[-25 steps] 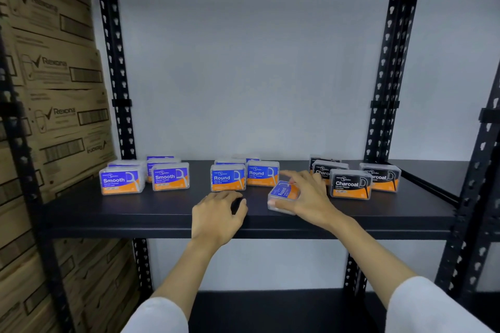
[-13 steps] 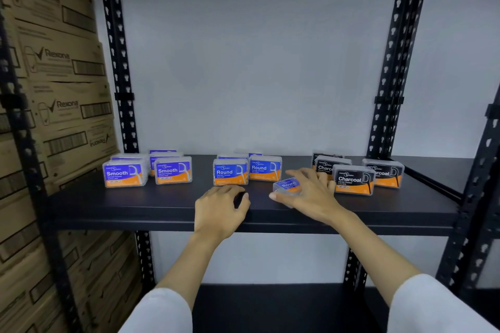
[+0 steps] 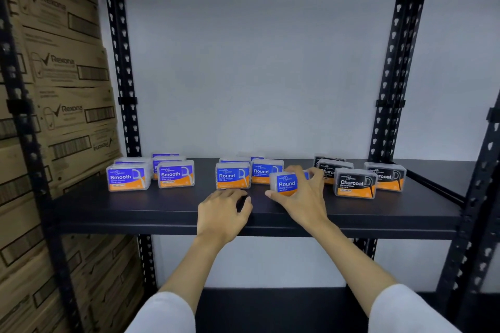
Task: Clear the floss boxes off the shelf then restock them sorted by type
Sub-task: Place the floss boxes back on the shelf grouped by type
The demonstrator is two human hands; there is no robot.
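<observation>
Floss boxes: standing on the black shelf (image 3: 135, 208), already split by label into three clusters, well apart so the types do not mix.

Beside the shelf's left upright: stacked brown cartons (image 3: 67, 76), no part of the sorting.

Toward the left edge: Smooth boxes (image 3: 127, 177), labels facing the front edge, more rows behind.

Near the middle: Round boxes (image 3: 232, 176), two in front, others behind, labels also turned forward for reading.

Toward the right edge: Charcoal boxes (image 3: 354, 184), black labels, staggered front to back.

Between the Round and Charcoal clusters: one more Round box (image 3: 286, 184), tilted a little, just beside its own kind. Probably being set down as the next in that front row, hence the label turned outward like its neighbours.

Right hand (image 3: 305, 197): clasps that box, thumb at its lower left corner, fingers over the top and far side.

Left hand (image 3: 221, 211): rests palm down near the front edge, fingers loosely curled, empty, likely bracing or waiting.
</observation>
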